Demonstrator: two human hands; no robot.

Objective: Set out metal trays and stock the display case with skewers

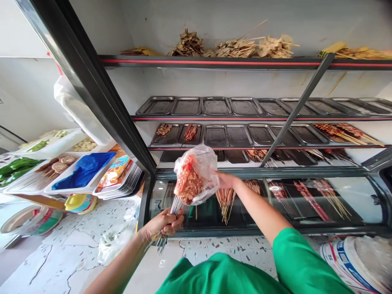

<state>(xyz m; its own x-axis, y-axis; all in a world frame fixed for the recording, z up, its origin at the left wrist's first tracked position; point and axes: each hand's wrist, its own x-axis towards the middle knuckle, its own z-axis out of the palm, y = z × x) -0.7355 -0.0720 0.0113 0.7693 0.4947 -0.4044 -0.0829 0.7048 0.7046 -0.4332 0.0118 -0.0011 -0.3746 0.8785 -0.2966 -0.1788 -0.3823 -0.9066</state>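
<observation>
In the middle of the head view my left hand point(167, 223) is wrapped round a bundle of metal skewers. Chunks of raw meat point(189, 181) are threaded at their upper ends, pointing away from me. A clear plastic bag point(210, 159) covers the top and right side of the meat. My right hand point(226, 179) grips the bag's right edge, its fingertips partly hidden behind the film. Just beyond both hands is the display fridge point(196, 232), with more meat skewers point(226, 200) lying behind its glass.
Metal trays point(216, 106) line the shelves ahead, some bearing meat skewers. The top shelf point(214, 62) carries piles of skewered food. To the left stand white tubs, one with a blue bag point(84, 170), and stacked trays point(128, 183). A white bucket point(349, 261) sits at lower right.
</observation>
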